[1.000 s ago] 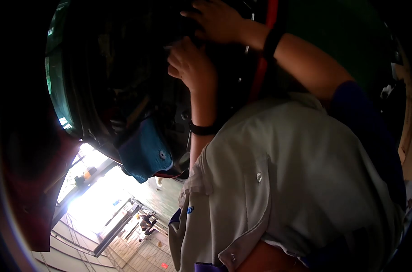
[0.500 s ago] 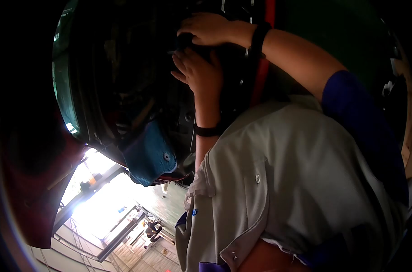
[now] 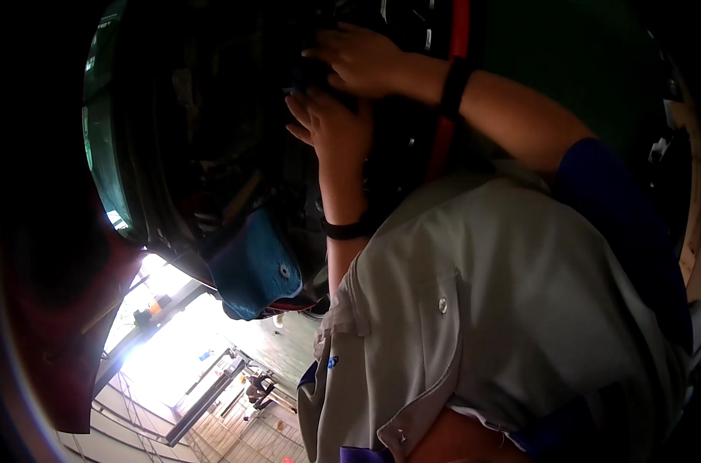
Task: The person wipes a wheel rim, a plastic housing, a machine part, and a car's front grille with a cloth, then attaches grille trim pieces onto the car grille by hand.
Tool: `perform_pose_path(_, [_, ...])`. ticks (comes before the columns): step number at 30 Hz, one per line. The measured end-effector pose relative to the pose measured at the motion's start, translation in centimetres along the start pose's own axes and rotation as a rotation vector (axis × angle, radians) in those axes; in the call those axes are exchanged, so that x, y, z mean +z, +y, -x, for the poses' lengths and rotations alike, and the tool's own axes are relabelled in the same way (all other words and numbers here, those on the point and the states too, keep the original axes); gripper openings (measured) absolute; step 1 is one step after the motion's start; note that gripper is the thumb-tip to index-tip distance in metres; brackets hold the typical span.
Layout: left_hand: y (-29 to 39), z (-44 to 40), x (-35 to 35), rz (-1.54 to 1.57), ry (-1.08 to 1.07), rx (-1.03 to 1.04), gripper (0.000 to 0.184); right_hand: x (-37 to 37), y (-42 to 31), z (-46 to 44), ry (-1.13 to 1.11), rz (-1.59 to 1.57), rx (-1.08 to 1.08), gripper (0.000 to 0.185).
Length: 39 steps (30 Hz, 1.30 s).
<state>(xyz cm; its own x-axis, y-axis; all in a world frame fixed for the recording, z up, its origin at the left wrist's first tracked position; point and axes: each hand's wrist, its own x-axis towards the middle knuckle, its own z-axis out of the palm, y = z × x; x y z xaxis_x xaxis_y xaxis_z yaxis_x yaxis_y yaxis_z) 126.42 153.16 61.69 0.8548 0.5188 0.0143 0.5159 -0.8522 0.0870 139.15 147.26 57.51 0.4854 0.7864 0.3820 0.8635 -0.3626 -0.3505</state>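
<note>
Both of my hands reach into a dark engine bay. My left hand (image 3: 331, 127) has its fingers spread, with the fingertips at a dark part in the shadow. Just above it, my right hand (image 3: 362, 62) stretches its fingers apart over the same dark area. A black shape lies between the two hands, too dark to name. Whether the fingers touch it, I cannot tell. Each wrist wears a black band. A blue cloth cover (image 3: 258, 262) hangs over the edge below my left hand.
Green-tinted glass (image 3: 107, 139) stands at the left, with a dark red panel (image 3: 57, 339) below it. A red strip (image 3: 447, 116) runs beside my right forearm. At lower left, a person (image 3: 258, 392) is in the bright background near a metal post.
My right hand has shifted slightly right and down, its fingers straighter. My left hand has moved a little to the left and down. The blue cover hangs as before.
</note>
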Motion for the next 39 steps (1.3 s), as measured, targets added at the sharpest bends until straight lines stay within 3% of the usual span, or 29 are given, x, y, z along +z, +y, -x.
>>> perform_pose_path(11, [-0.4,-1.6,-0.3,0.03,-0.098,-0.019,0.091,-1.1,0.5,-2.3,-0.141,0.065,0.002,0.05])
perform_pose_path(39, [0.0,-2.5,0.0,0.004,-0.076,-0.034,0.082,0.7,1.3,-3.7,-0.014,0.095,0.065,0.048])
